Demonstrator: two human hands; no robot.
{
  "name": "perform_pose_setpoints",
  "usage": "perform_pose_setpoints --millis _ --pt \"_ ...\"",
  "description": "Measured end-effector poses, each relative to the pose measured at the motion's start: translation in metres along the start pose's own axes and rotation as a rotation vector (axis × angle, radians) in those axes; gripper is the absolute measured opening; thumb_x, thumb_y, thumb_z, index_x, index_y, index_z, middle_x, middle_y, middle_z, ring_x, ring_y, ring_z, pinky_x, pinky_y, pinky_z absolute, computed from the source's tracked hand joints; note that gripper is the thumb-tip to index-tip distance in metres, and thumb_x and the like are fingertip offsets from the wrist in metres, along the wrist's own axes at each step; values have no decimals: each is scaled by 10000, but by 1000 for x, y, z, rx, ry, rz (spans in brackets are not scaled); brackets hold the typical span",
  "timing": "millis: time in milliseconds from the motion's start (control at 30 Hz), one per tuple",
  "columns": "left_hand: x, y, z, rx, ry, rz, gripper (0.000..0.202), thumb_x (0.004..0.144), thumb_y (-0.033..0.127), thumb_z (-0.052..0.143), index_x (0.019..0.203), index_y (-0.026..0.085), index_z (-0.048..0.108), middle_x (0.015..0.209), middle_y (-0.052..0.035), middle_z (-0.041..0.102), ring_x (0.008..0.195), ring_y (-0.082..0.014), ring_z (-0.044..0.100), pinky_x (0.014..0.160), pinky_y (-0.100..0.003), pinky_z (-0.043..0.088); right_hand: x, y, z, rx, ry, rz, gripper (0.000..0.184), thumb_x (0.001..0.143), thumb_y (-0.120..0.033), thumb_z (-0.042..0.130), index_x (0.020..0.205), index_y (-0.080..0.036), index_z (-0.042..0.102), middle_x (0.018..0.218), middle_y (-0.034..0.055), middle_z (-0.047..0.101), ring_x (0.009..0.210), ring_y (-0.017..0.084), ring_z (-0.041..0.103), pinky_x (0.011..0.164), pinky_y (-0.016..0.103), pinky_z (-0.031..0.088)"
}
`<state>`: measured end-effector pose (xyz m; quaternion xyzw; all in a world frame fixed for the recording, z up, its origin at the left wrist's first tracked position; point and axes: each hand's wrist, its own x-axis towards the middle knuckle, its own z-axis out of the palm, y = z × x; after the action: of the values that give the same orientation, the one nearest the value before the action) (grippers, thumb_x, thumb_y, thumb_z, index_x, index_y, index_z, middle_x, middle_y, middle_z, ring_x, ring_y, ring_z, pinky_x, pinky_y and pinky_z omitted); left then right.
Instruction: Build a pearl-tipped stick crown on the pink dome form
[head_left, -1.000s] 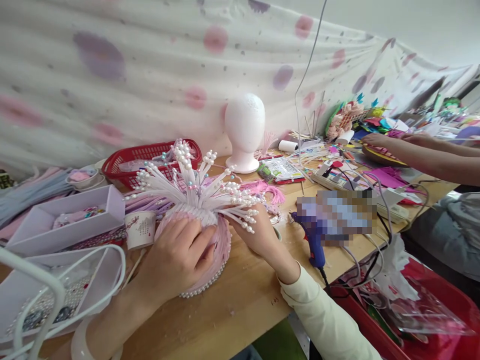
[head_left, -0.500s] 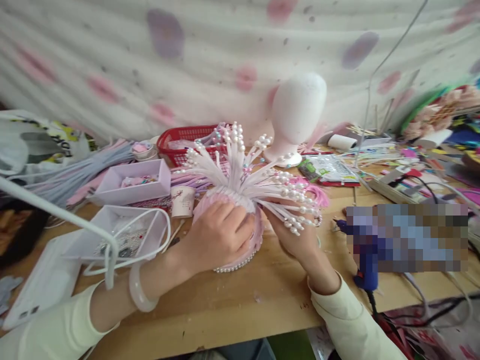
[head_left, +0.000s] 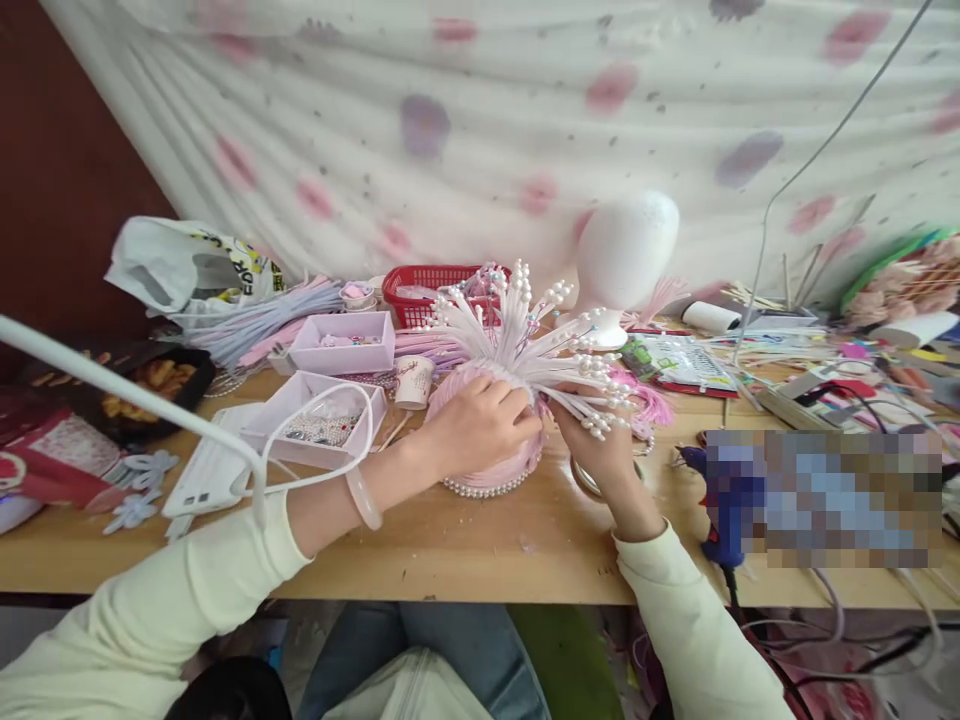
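Note:
A pink dome-shaped headpiece (head_left: pixel 491 473) with a pearl-beaded rim stands on the wooden table (head_left: pixel 465 550). White sprigs tipped with pearls (head_left: pixel 525 340) fan out from its top. My left hand (head_left: pixel 480 425) lies curled over the dome's front, fingers pressed to it. My right hand (head_left: pixel 600 445) grips the dome's right side under the sprigs, its fingers mostly hidden by them.
Behind stand a white foam head (head_left: pixel 626 255), a red basket (head_left: pixel 424 290), a paper cup (head_left: pixel 412 380) and lilac trays (head_left: pixel 341 340). A blue glue gun (head_left: pixel 724 500) lies right of my hand. A white lamp arm (head_left: pixel 112 390) crosses at left.
The view has pulled back and swung left, so more of the table's left end shows. Both hands stay on the headpiece; the other person's arms at right are out of view.

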<state>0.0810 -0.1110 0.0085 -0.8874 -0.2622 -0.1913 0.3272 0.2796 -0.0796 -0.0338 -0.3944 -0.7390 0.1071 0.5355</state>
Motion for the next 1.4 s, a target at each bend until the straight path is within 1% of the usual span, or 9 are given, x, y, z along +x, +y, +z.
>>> perform_pose_setpoints --millis 267,400,567,767,1033,1100,1200,1300,1400 --pt "0 6 -5 37 9 -55 107 894 176 543 827 198 624 805 -51 644 746 -222 550 685 -383 380 1 2 1 -31 1 -40 159 911 -260 573 891 -247 731 918 64 780 862 237 724 831 398 566" --pt "1 7 -6 60 34 -54 144 872 112 524 813 196 625 764 -41 617 713 -216 537 671 -383 377 2 -3 2 -74 26 4 132 889 -282 608 843 -268 730 897 67 775 874 257 711 873 430 556" --pt "1 5 -1 77 28 -22 127 857 129 533 797 204 615 755 -36 599 694 -226 528 654 -388 369 0 -6 5 39 -21 3 181 922 -225 575 950 -259 750 972 67 778 893 241 713 870 406 561" --pt "-3 7 7 45 30 -58 92 854 175 563 779 220 594 756 -34 596 719 -235 522 678 -395 370 0 -2 9 82 28 28 161 897 -170 599 881 -238 744 911 55 781 838 224 719 807 363 563" --pt "-2 5 5 32 6 -45 122 891 196 540 804 209 625 772 -44 608 740 -237 520 684 -390 380 -4 3 10 128 31 32 173 891 -155 586 896 -222 745 907 32 781 842 198 720 816 324 555" --pt "-4 5 6 8 32 -67 151 907 197 524 812 198 640 763 -45 601 747 -232 519 695 -390 387 -6 5 11 126 42 51 154 888 -165 597 902 -212 743 890 32 779 828 193 720 795 311 558" --pt "-7 7 7 -86 122 -122 201 936 195 523 794 183 665 722 -34 573 729 -206 506 699 -369 399 -8 6 12 132 56 92 130 898 -204 608 912 -203 737 918 43 779 852 195 719 801 311 564" --pt "-5 9 7 -240 207 -277 190 952 204 548 847 166 702 735 -30 561 728 -187 515 701 -340 427 -7 5 12 138 49 90 134 902 -203 598 900 -208 732 915 43 776 862 198 716 815 320 564" --pt "3 12 8 -267 131 -391 155 920 265 622 951 153 723 806 -58 585 775 -224 545 711 -376 452 -6 3 11 133 45 89 139 896 -205 590 890 -212 728 897 44 771 845 204 710 786 323 564"
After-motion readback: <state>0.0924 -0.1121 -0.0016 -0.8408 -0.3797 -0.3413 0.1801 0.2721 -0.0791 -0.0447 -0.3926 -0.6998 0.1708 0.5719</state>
